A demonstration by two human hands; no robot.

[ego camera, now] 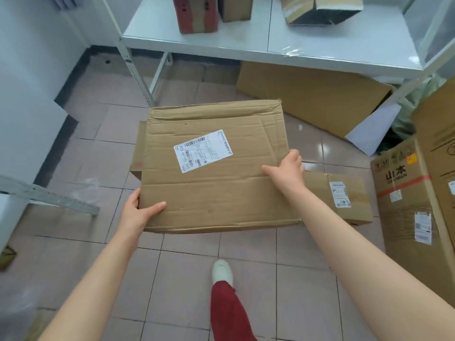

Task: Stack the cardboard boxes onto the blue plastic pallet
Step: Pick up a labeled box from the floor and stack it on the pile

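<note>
A large creased cardboard box (211, 193) with a white shipping label on top is held above the tiled floor in front of me. My left hand (140, 210) grips its near left corner, thumb on top. My right hand (286, 169) clasps its right edge, fingers spread over the top. A smaller labelled cardboard box (344, 195) lies on the floor just right of it, partly behind my right arm. No blue pallet is in view.
A white metal shelf (246, 43) stands ahead with several boxes on it. Flattened cardboard (312, 94) lies beneath it. Tall printed cartons (403, 200) stand at the right. A metal rail (49, 195) juts from the left. My foot (222, 270) is on the tiles below.
</note>
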